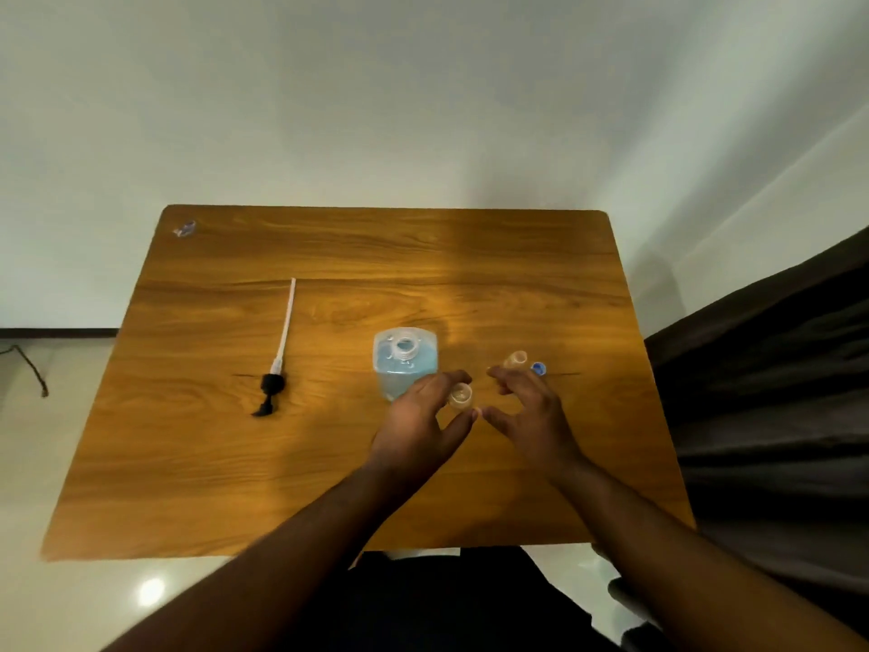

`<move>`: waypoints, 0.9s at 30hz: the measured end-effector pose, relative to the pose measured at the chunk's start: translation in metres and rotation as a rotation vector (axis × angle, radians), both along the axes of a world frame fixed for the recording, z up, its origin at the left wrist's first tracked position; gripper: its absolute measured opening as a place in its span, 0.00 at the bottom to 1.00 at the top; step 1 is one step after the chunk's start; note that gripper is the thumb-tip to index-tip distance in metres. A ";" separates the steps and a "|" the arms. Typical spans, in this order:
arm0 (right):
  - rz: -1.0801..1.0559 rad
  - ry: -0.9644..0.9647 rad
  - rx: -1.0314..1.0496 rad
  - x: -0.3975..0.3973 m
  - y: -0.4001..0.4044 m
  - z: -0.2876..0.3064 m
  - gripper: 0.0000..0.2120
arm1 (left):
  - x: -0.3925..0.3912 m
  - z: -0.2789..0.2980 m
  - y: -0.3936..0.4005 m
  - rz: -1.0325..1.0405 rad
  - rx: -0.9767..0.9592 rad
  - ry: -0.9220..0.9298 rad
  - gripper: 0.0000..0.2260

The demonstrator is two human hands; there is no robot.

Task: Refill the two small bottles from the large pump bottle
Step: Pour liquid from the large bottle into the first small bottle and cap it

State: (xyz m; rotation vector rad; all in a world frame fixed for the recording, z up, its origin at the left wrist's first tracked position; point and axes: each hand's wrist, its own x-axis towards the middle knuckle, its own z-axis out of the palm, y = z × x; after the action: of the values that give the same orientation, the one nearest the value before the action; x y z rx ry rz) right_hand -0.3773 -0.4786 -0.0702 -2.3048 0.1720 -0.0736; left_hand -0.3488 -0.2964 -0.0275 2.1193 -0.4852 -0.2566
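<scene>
Table (235,463): wooden, under both my hands. Large bottle (405,362): blue liquid, neck open, just beyond my left hand (418,423). Pump (277,357): lying well to its left. Small bottle (460,398): uncapped, between my left thumb and fingers; whether they touch it I cannot tell. Second small bottle (516,359): beyond my right hand (531,414), whose fingers are spread and hold nothing. Blue cap (538,368): beside it.

Both forearms bare, no sleeves; hands (475,416) bare, ungloved; dark clothing at lap.
</scene>
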 end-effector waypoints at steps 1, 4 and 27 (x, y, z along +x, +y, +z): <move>-0.018 0.007 0.042 0.002 0.006 -0.001 0.29 | -0.001 0.005 0.008 -0.006 -0.009 -0.018 0.17; -0.074 0.045 0.180 0.011 0.042 -0.004 0.40 | -0.001 0.012 0.047 0.027 -0.064 0.007 0.16; -0.095 -0.159 0.392 0.077 0.104 0.050 0.41 | 0.047 0.038 0.123 0.007 -0.310 0.243 0.22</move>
State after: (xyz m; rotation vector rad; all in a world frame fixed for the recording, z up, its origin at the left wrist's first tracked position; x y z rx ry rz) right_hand -0.3000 -0.3749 -0.0201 -1.8904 0.1955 -0.2481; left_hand -0.3018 -0.1732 0.0107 1.7606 -0.3489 -0.4032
